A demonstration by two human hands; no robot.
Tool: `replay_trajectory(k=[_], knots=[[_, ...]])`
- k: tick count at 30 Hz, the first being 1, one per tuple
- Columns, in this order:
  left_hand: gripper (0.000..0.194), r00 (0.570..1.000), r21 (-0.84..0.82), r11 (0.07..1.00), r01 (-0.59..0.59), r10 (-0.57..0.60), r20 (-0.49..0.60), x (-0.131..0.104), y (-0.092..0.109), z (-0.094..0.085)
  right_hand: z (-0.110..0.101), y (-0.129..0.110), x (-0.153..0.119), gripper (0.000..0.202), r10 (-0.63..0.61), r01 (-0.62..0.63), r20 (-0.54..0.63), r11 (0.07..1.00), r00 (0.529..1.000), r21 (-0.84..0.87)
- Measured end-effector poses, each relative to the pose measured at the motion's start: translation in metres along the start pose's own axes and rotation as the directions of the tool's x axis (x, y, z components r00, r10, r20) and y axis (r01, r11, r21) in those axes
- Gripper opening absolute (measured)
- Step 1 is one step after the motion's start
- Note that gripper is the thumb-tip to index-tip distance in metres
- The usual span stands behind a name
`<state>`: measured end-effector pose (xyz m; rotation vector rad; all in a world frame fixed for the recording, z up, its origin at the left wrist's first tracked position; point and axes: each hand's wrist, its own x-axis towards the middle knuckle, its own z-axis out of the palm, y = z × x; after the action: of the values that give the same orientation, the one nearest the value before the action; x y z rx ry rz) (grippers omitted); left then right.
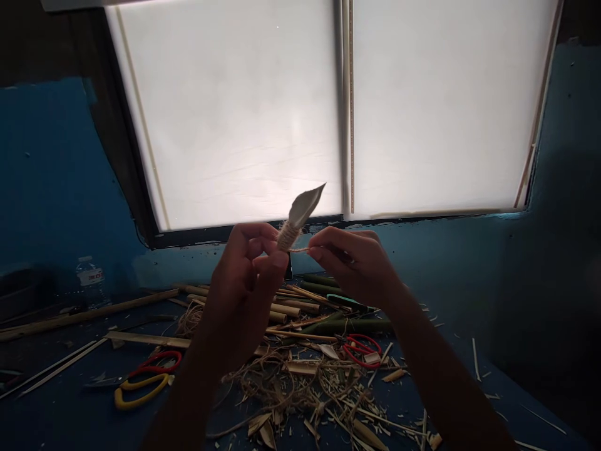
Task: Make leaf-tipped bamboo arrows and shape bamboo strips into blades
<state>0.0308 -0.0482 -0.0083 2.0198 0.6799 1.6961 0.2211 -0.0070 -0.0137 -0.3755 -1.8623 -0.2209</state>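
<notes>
A small pointed, leaf-shaped piece (306,205) stands tilted up to the right against the bright window, its lower end wound with twine (288,236). My left hand (248,275) is closed around the base of this wrapped piece, thumb in front. From the winding a short length of twine (299,250) runs right to my right hand (354,260), which pinches it between thumb and fingertips. The twine between the hands looks taut. The part of the piece inside my left hand is hidden.
Yellow-and-red scissors (141,391) lie left on the blue table (75,410); red-handled scissors (361,349) lie right of centre. Bamboo sticks (286,309), tangled twine (282,382) and shavings cover the middle. A plastic bottle (90,282) stands at the back left.
</notes>
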Motion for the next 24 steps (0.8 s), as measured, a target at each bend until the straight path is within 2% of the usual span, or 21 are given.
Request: replay_trajectory(k=[3, 6, 8, 10, 17, 19, 24], knots=[[0.02, 0.998, 0.014, 0.998, 0.056, -0.056, -0.004, -0.001, 0.0009, 0.0011, 0.0001, 0.0011, -0.0002, 0.012, 0.003, -0.003, 0.005, 1.0, 1.0, -0.006], [0.016, 1.0, 0.095, 0.995, -0.01, 0.01, 0.002, 0.0005, -0.0002, -0.0005, 0.0006, 0.001, 0.0001, 0.013, 0.01, -0.01, 0.008, 1.0, 1.0, -0.019], [0.018, 0.999, 0.168, 0.985, -0.033, 0.026, 0.044, 0.0019, 0.0005, -0.0025, 0.0008, 0.0006, 0.0002, 0.014, 0.013, -0.013, 0.011, 0.999, 1.0, -0.036], [0.021, 0.995, 0.213, 0.977, -0.008, -0.013, 0.096, 0.0029, 0.0027, -0.0042, 0.001, 0.0002, 0.0, 0.015, 0.018, -0.017, 0.013, 0.998, 1.0, -0.055], [0.017, 0.987, 0.088, 0.992, 0.091, -0.101, 0.122, 0.0037, 0.0034, -0.0056, 0.0005, 0.0005, -0.0005, 0.015, 0.013, -0.013, 0.007, 0.998, 1.0, -0.066], [0.018, 0.989, 0.087, 0.992, 0.096, -0.105, 0.101, 0.0031, 0.0025, -0.0038, -0.0004, 0.0009, -0.0005, 0.014, 0.009, -0.008, 0.007, 0.998, 1.0, -0.068], [0.012, 0.995, 0.109, 0.991, 0.077, -0.069, -0.072, 0.0012, 0.0058, 0.0037, -0.0038, 0.0021, -0.0013, 0.016, 0.041, -0.04, 0.002, 0.995, 0.999, -0.091]])
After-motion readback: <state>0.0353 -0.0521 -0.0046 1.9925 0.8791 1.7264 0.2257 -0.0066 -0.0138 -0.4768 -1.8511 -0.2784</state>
